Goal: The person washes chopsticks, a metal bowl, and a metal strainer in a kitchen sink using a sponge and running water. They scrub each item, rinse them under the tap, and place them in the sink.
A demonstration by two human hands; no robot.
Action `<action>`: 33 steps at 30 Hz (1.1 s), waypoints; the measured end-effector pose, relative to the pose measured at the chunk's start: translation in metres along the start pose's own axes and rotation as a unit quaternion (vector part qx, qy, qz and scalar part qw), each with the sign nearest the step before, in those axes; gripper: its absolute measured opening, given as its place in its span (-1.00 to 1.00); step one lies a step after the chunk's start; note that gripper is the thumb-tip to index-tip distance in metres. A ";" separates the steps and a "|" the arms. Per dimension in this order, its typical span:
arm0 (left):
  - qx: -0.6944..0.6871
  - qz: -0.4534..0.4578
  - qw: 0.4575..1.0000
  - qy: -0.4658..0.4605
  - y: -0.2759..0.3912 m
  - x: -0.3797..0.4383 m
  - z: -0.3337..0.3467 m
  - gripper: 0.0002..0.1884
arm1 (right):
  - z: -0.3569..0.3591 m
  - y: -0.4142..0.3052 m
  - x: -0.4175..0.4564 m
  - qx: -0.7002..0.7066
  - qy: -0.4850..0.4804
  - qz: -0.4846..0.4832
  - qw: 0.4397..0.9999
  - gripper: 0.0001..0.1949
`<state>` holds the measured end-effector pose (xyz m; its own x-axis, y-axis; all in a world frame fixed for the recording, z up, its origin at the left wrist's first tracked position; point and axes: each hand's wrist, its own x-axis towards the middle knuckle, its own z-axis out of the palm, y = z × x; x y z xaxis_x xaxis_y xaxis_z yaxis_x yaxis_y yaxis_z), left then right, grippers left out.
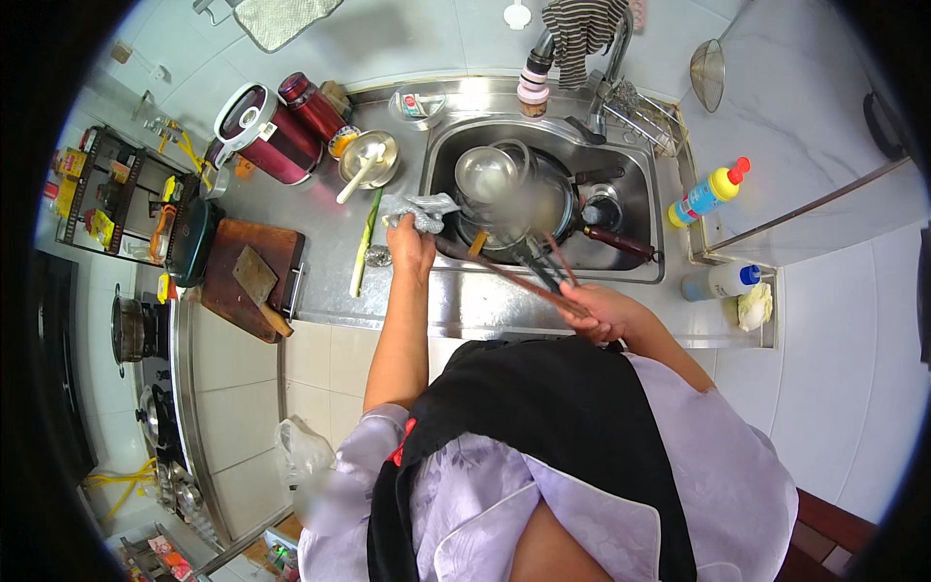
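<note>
My left hand (412,247) is closed on a grey dishcloth (420,211) at the sink's left rim. In my right hand (604,311) is a bunch of utensils: brown chopsticks (525,282) point to the left, and others with a dark, blurred utensil point up over the sink. The stainless-steel sink (653,218) holds a steel bowl (487,174), dark pans, a pan handle in dark red (618,241) and a small cup with something dark in it (601,211). A steel wool scourer (378,255) and a green onion stalk (361,262) lie left of my left hand.
On the left counter are a steel bowl with a white spoon (369,160), a maroon thermos jug (280,145) and a cleaver (254,275) on a wooden cutting board (225,291). Right of the sink stand a yellow and blue bottle (704,195) and a blue-capped bottle (720,282). The faucet (598,109) rises behind.
</note>
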<state>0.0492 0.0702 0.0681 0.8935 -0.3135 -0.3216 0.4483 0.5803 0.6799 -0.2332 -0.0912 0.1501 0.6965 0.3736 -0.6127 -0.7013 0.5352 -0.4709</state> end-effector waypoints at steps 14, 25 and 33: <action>-0.154 -0.164 0.936 -0.272 -0.022 -0.067 0.044 -0.66 | 0.016 -0.044 0.021 -0.471 0.221 0.031 0.853 -0.59; 0.056 0.039 0.992 -0.102 -0.037 -0.026 0.037 -0.77 | 0.010 -0.045 0.023 -0.743 0.328 -0.283 0.511 -0.77; 0.348 0.041 0.910 -0.219 -0.003 -0.058 0.054 -0.68 | 0.002 -0.113 -0.033 0.052 -0.069 0.128 0.988 -0.68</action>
<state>-0.0058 0.0466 0.1202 0.7585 -0.6489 -0.0603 0.1178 0.0456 0.9920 -0.1766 -0.1622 0.2249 0.5171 0.6024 -0.6080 -0.8428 0.4822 -0.2391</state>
